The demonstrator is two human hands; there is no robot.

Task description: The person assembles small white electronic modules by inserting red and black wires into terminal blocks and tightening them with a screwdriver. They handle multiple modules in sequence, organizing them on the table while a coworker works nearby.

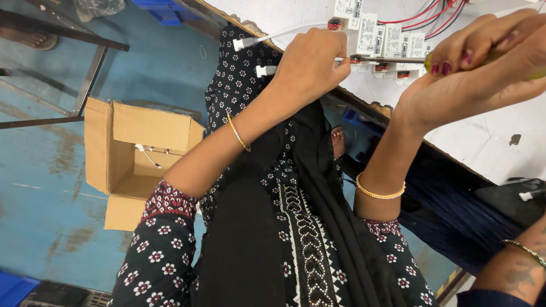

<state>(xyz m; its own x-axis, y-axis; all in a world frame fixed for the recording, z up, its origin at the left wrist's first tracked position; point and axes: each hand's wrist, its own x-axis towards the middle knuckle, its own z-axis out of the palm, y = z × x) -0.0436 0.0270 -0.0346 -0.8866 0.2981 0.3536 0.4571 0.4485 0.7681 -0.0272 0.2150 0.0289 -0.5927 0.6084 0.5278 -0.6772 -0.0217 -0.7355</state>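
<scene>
My left hand (310,62) is curled around the left end of a row of small white electrical modules (387,38) at the edge of a white table (483,142). A white cable with a plug (244,42) runs out above that hand, and a second white plug (264,70) pokes out beside the wrist. My right hand (478,68) grips a screwdriver with a yellow-green handle (537,74). Its thin metal shaft (387,59) lies across the front of the modules and points toward my left hand. Red wires (424,16) leave the modules at the top.
An open cardboard box (136,153) with a few white leads inside stands on the blue floor at left. Dark metal frame legs (88,79) rise behind it. Another person's forearm with a bangle (515,267) shows at the bottom right. A blue crate (165,11) sits at the top.
</scene>
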